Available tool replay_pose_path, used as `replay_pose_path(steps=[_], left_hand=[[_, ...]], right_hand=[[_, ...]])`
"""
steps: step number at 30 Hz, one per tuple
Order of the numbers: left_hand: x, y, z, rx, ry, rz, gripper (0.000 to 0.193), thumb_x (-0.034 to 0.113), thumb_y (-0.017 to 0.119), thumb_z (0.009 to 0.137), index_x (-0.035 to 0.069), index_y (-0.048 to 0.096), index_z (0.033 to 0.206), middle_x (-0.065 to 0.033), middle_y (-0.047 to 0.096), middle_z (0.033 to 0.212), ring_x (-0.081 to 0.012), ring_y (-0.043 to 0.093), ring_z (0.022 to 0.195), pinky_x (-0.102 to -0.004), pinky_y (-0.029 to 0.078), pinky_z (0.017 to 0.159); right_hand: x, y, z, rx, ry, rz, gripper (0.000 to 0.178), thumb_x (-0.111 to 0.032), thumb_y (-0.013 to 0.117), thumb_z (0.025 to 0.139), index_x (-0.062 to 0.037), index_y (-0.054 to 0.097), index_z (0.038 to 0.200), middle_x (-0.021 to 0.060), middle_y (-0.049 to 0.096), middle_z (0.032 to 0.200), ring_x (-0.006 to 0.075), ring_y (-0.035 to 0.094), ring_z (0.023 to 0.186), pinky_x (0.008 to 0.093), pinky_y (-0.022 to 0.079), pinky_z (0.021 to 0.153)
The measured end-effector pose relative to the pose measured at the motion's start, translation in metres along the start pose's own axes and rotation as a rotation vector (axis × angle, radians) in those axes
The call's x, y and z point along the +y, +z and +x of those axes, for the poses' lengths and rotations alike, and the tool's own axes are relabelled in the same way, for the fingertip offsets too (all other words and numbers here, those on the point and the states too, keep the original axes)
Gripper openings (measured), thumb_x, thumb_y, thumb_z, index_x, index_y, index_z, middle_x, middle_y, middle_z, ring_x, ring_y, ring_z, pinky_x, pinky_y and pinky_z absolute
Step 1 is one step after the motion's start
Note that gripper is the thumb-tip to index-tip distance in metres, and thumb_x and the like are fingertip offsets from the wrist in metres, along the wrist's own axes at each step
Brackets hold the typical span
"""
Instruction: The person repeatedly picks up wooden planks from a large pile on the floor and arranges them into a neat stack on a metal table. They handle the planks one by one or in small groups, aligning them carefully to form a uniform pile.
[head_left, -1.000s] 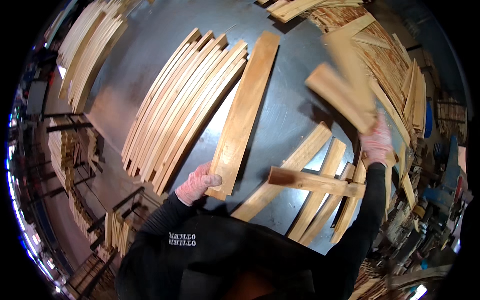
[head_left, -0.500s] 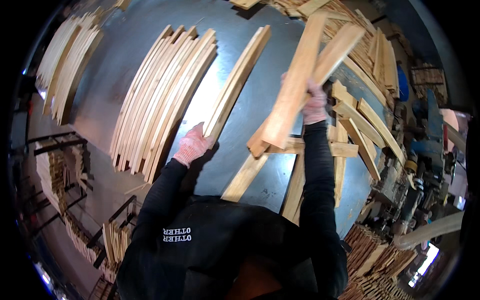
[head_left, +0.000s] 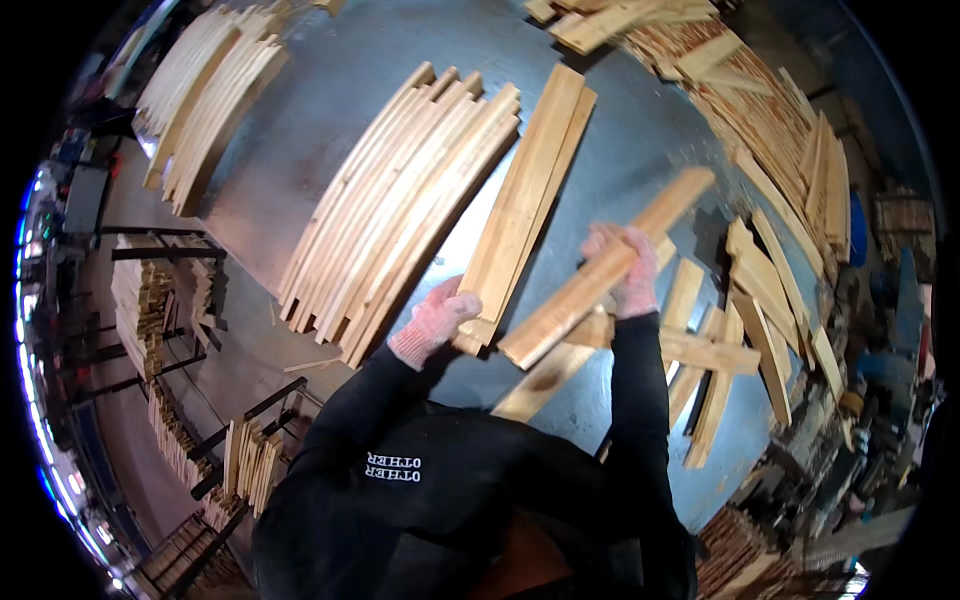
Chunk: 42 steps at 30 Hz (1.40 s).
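Observation:
Both of my hands wear pinkish knit gloves. My left hand [head_left: 436, 318] is closed on the near end of a pale wooden board [head_left: 528, 185], which lies along narrower strips on the metal table [head_left: 265, 180]. In my right hand [head_left: 624, 268] is a second wooden plank [head_left: 560, 318], gripped around its middle and slanting from near left to far right. It is held over several loose boards [head_left: 710, 352] that cross each other on the right. Just left of my left hand stands a tight row of wooden strips [head_left: 405, 205] set side by side.
Another group of strips [head_left: 205, 110] stands at the table's far left. Beyond the right side is a large heap of boards [head_left: 740, 115]. Machinery [head_left: 880, 400] lines the right. Black metal racks with stacked wood [head_left: 145, 310] stand on the floor at left.
One of the two planks from my right hand now lies at my left hand, on the strips there. The other stays in my right hand, lowered nearer to me. The whole view has shifted.

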<state>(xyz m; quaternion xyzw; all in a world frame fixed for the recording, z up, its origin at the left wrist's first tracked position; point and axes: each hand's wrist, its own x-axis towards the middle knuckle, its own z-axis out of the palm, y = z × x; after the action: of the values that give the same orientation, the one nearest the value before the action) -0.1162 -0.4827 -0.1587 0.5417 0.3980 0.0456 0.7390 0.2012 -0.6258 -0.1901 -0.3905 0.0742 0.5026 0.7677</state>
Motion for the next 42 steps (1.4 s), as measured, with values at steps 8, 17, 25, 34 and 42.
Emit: replay_pose_path(steps=[8, 17, 25, 34, 42], left_hand=[[0.167, -0.170, 0.058, 0.368, 0.253, 0.410, 0.060, 0.033, 0.069, 0.084, 0.004, 0.054, 0.134, -0.0111, 0.070, 0.102, -0.0216, 0.067, 0.093, -0.0361, 0.052, 0.085], [0.240, -0.341, 0.342, 0.777, 0.032, 1.168, 0.056, 0.051, 0.062, 0.087, 0.008, 0.051, 0.120, -0.0190, 0.070, 0.111, -0.0393, 0.067, 0.104, -0.0523, 0.048, 0.095], [0.356, -0.328, 0.518, 1.191, 0.266, 1.430, 0.050, 0.051, 0.061, 0.092, 0.008, 0.056, 0.117, -0.0138, 0.064, 0.126, -0.0351, 0.064, 0.114, -0.0493, 0.052, 0.094], [0.149, -0.095, 0.205, -1.227, 1.137, 1.035, 0.042, 0.043, 0.044, 0.102, 0.006, 0.054, 0.119, -0.0124, 0.055, 0.116, -0.0273, 0.051, 0.113, -0.0416, 0.038, 0.109], [0.114, -0.071, 0.106, -0.863, 1.252, 1.108, 0.059, 0.047, 0.053, 0.098, 0.006, 0.055, 0.139, -0.0216, 0.060, 0.131, -0.0371, 0.056, 0.124, -0.0521, 0.040, 0.111]], right_hand=[[0.027, 0.006, 0.001, 0.017, -0.090, 0.087, 0.024, -0.009, 0.067, 0.086, -0.0109, 0.052, 0.105, 0.0077, 0.055, 0.084, 0.0199, 0.052, 0.069, 0.0373, 0.046, 0.062], [0.074, 0.033, 0.007, 0.452, -0.072, -0.105, 0.045, -0.012, 0.061, 0.085, -0.0118, 0.048, 0.129, 0.0095, 0.055, 0.083, 0.0209, 0.054, 0.063, 0.0367, 0.048, 0.057], [0.085, 0.030, -0.026, 0.576, 0.004, -0.225, 0.066, -0.021, 0.070, 0.086, -0.0170, 0.044, 0.146, 0.0120, 0.059, 0.101, 0.0274, 0.059, 0.082, 0.0458, 0.055, 0.069], [0.086, 0.023, 0.032, 0.630, -0.125, -0.567, 0.046, -0.036, 0.057, 0.102, 0.0014, 0.062, 0.128, 0.0100, 0.069, 0.115, 0.0164, 0.063, 0.104, 0.0292, 0.048, 0.090], [0.213, 0.094, 0.015, 0.100, -0.281, -1.351, 0.032, -0.028, 0.052, 0.101, -0.0110, 0.064, 0.125, 0.0094, 0.069, 0.116, 0.0237, 0.065, 0.109, 0.0328, 0.051, 0.095]])
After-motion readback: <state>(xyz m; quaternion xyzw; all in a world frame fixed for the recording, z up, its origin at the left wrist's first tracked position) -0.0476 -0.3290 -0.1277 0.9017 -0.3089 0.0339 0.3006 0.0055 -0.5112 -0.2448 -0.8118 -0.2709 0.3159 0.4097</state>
